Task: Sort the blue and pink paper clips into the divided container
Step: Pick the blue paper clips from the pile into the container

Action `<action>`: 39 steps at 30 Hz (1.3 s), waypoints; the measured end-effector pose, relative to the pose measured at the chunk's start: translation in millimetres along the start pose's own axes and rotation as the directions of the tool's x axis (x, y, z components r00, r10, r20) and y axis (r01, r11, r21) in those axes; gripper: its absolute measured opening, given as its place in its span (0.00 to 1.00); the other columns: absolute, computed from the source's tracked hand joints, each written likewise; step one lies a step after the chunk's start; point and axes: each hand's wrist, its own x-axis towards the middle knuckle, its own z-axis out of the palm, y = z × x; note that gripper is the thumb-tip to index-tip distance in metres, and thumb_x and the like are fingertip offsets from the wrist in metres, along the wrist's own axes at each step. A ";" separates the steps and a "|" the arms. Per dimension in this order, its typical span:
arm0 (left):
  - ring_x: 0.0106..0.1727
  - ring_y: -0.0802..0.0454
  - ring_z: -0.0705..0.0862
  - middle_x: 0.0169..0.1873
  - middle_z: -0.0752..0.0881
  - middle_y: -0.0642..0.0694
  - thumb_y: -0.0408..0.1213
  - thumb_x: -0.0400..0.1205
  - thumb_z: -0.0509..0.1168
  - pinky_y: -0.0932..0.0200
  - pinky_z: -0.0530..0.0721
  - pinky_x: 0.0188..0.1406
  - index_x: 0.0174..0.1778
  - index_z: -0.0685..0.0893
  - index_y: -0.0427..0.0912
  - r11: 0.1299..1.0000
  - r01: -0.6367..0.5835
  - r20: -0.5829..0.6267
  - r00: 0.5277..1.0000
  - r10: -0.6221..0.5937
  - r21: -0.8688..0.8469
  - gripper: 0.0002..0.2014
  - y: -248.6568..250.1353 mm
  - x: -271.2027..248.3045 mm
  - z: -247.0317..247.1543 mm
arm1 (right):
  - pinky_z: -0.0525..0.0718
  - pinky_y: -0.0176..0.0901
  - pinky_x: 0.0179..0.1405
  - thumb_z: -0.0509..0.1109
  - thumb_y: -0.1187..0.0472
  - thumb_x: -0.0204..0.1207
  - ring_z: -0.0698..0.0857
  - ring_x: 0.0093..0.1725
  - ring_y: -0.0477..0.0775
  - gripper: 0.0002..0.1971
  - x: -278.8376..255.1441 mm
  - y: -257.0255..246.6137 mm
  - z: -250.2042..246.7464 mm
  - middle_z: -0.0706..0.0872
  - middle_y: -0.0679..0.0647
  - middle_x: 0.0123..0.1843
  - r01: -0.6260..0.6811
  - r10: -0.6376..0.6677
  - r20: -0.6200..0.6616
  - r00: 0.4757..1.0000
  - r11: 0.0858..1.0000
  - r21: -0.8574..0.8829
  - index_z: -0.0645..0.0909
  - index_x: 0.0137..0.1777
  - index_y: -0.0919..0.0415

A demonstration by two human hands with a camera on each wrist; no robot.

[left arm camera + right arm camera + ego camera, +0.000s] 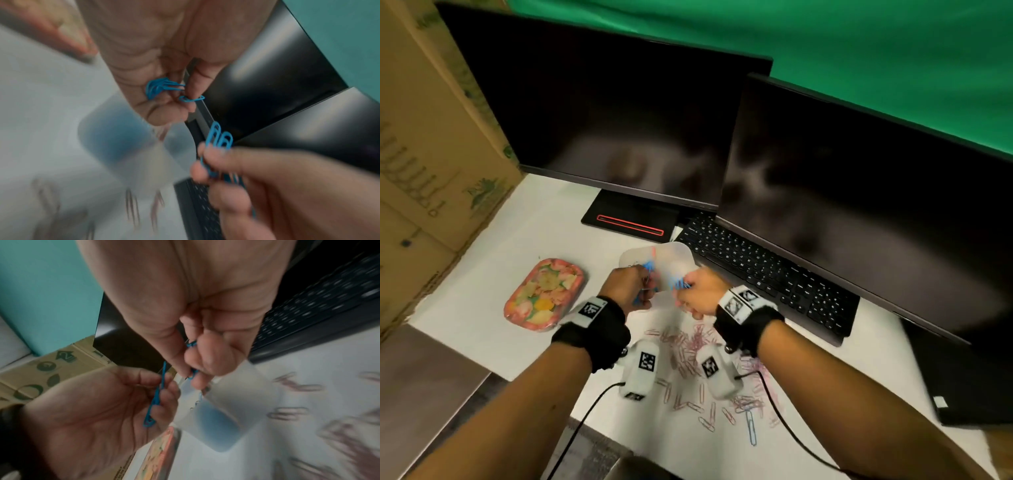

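Your left hand [156, 68] fingers pinch a bunch of blue clips [158, 88]; your right hand [267, 186] grips more blue clips [221, 139]. Both sit mid-frame in head view, w/ fists hiding most clips. The divided container [671, 253] lies just beyond, blurred, compartments unclear. Pink clips [688, 346] are scattered lower center, btw wrists.

Blue clips [220, 139], floral tin [544, 294]

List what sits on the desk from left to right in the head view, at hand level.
Floral tin → left hand → translucent container → right hand → black keyboard.
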 end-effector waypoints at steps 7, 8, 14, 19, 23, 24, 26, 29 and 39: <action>0.40 0.38 0.84 0.42 0.82 0.35 0.33 0.81 0.58 0.50 0.87 0.38 0.49 0.78 0.32 0.994 0.074 -0.068 0.995 -0.069 0.076 0.08 27.3 23.8 -13.5 | 0.89 0.41 0.34 0.67 0.64 0.76 0.85 0.39 0.52 0.14 55.2 -56.5 17.6 0.83 0.57 0.49 0.019 -0.020 0.019 1.000 0.996 0.082 0.81 0.61 0.62; 0.44 0.38 0.82 0.45 0.80 0.36 0.35 0.82 0.58 0.47 0.86 0.43 0.53 0.77 0.33 0.993 0.085 -0.084 0.993 -0.078 0.080 0.09 28.5 25.4 -13.7 | 0.88 0.39 0.35 0.67 0.63 0.76 0.83 0.39 0.51 0.17 56.0 -57.5 16.9 0.81 0.56 0.51 0.017 -0.018 0.013 1.000 0.998 0.057 0.80 0.65 0.64; 0.55 0.37 0.82 0.57 0.80 0.36 0.43 0.83 0.58 0.47 0.84 0.58 0.64 0.76 0.36 0.972 0.071 -0.135 0.990 -0.041 0.223 0.18 30.3 32.3 -17.4 | 0.91 0.48 0.48 0.66 0.66 0.75 0.85 0.45 0.54 0.19 55.9 -43.4 6.1 0.83 0.57 0.51 -0.033 0.033 0.005 0.999 0.991 0.129 0.80 0.66 0.69; 0.46 0.43 0.84 0.46 0.86 0.39 0.32 0.80 0.61 0.54 0.84 0.42 0.50 0.86 0.38 0.878 -0.186 0.036 0.981 0.190 0.441 0.09 14.4 14.7 -9.5 | 0.88 0.57 0.57 0.65 0.67 0.71 0.86 0.45 0.58 0.11 18.4 0.4 -27.0 0.88 0.53 0.42 0.007 -0.009 -0.092 0.996 1.000 -0.016 0.87 0.43 0.54; 0.36 0.55 0.85 0.35 0.87 0.53 0.32 0.76 0.68 0.62 0.82 0.44 0.36 0.85 0.50 0.520 -0.486 0.374 0.874 0.311 0.703 0.07 -34.5 -2.7 -0.7 | 0.87 0.40 0.48 0.64 0.66 0.75 0.88 0.47 0.53 0.13 -25.9 52.7 -37.5 0.89 0.49 0.48 -0.070 0.019 -0.159 0.987 0.945 -0.320 0.89 0.44 0.51; 0.37 0.56 0.85 0.35 0.87 0.55 0.33 0.75 0.68 0.62 0.84 0.43 0.35 0.84 0.52 0.433 -0.524 0.444 0.852 0.279 0.733 0.08 -49.1 -6.3 4.1 | 0.87 0.38 0.46 0.64 0.66 0.75 0.88 0.45 0.50 0.13 -38.7 65.7 -36.4 0.89 0.46 0.47 -0.088 0.031 -0.163 0.986 0.931 -0.355 0.88 0.42 0.48; 0.38 0.56 0.85 0.35 0.87 0.56 0.36 0.73 0.66 0.62 0.84 0.42 0.34 0.83 0.55 0.286 -0.567 0.530 0.824 0.203 0.772 0.07 -74.5 -13.8 15.3 | 0.88 0.39 0.45 0.64 0.64 0.75 0.88 0.44 0.47 0.13 -55.2 89.4 -29.1 0.87 0.43 0.46 -0.080 0.040 -0.104 0.994 0.904 -0.420 0.85 0.40 0.46; 0.43 0.54 0.85 0.40 0.89 0.54 0.40 0.73 0.65 0.63 0.82 0.45 0.40 0.85 0.52 0.175 -0.612 0.594 0.791 0.144 0.772 0.04 -108.3 -23.8 37.1 | 0.86 0.40 0.51 0.63 0.60 0.74 0.87 0.50 0.52 0.11 -77.5 118.1 -17.3 0.89 0.46 0.50 -0.078 0.065 -0.043 0.997 0.860 -0.504 0.86 0.45 0.47; 0.54 0.46 0.83 0.52 0.85 0.47 0.50 0.80 0.64 0.56 0.81 0.50 0.50 0.84 0.47 0.052 -0.551 0.544 0.832 0.108 0.833 0.11 -163.1 -24.8 74.5 | 0.77 0.42 0.63 0.64 0.49 0.79 0.80 0.66 0.56 0.17 -134.1 185.2 34.2 0.82 0.54 0.66 -0.104 0.090 -0.053 0.995 0.817 -0.567 0.80 0.64 0.55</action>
